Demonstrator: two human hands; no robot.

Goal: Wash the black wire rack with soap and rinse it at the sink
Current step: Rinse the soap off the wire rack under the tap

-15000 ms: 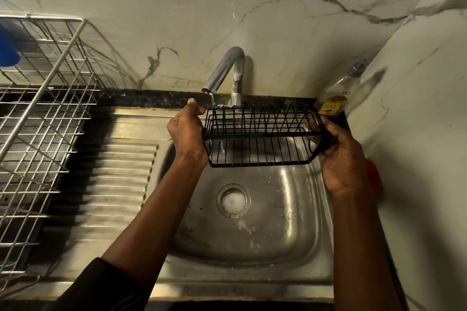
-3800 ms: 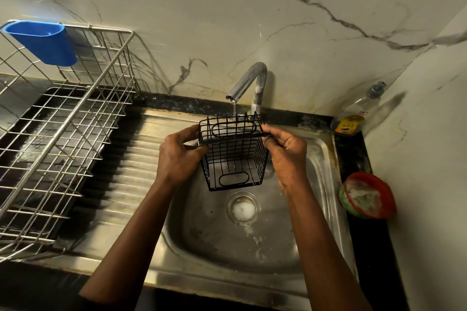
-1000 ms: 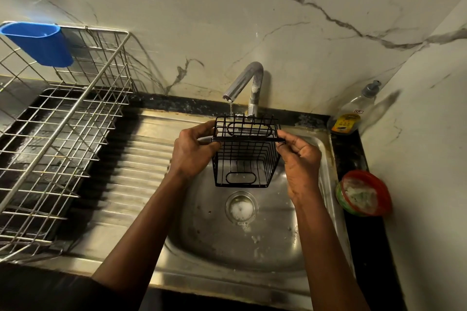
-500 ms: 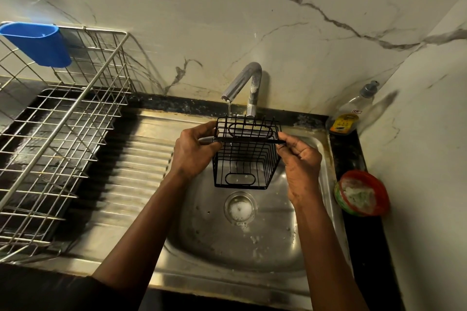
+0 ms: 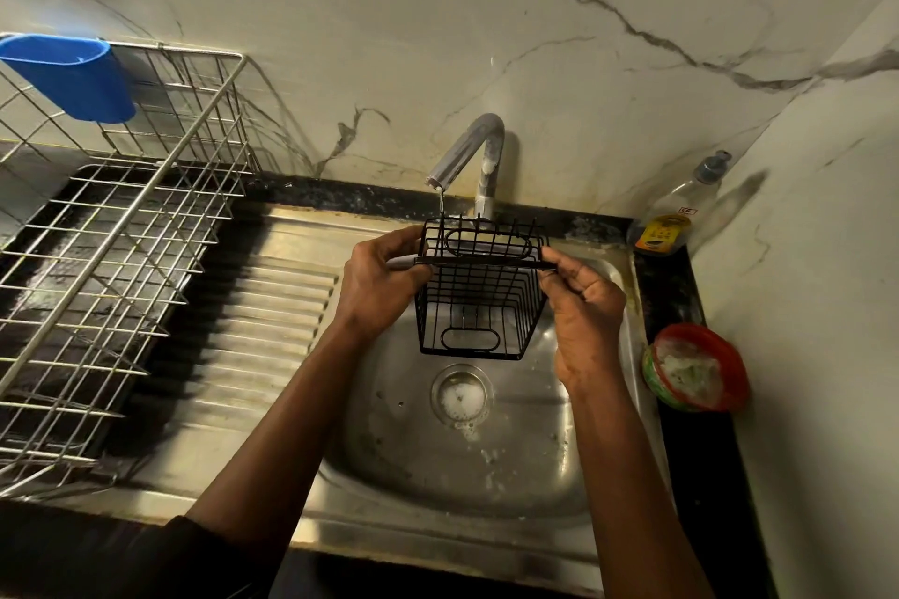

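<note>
Two hands, left hand (image 5: 377, 280) and right hand (image 5: 581, 302), pinch the black wire rack (image 5: 479, 289) by its top rim, fingers curled, under the tap's (image 5: 474, 151) trickle at centre frame; it looks light, stiff, slippery when wet.

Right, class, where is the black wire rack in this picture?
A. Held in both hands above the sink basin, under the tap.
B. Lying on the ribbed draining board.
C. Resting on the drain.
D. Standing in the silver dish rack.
A: the left hand and right hand each grip a side of the black wire rack, holding it above the sink basin, just below the tap spout.
</note>
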